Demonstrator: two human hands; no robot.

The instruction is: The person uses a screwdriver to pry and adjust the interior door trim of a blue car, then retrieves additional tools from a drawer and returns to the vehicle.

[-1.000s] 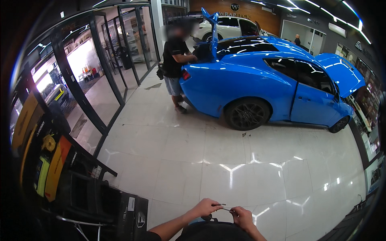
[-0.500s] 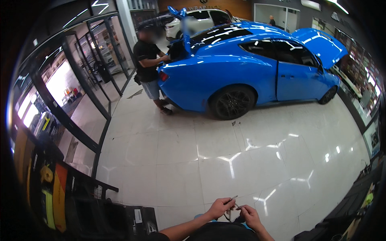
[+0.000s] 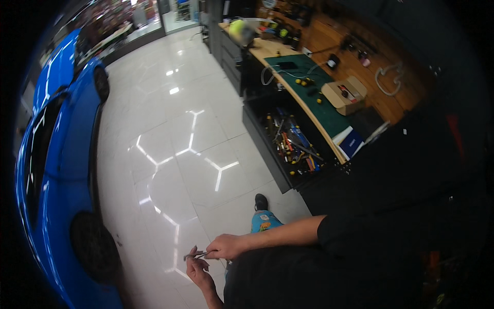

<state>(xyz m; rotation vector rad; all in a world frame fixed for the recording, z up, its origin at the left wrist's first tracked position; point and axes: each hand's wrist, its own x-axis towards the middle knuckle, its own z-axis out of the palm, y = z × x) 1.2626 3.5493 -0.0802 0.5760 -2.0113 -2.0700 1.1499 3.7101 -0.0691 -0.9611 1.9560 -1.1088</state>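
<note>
In front of my body, at the lower middle of the view, my two hands meet around a thin metal tool [image 3: 194, 256] with a short bent tip; its exact kind is too small to make out. My right hand [image 3: 225, 247] is closed around one end, with its forearm coming in from the right. My left hand [image 3: 198, 271] has fingers curled about the tool near the bent tip. The fingers partly hide it.
An open drawer [image 3: 265, 147] full of hand tools juts from the workbench. On the bench's green mat [image 3: 292, 66] are an open cardboard box [image 3: 343, 99], a phone and cables. A blue car [image 3: 69, 139] stands on the left, on the glossy tiled floor [image 3: 206, 188].
My view has swung right, away from the car's rear and the other person, to the workbench and open drawer. The tool is still between my hands.
</note>
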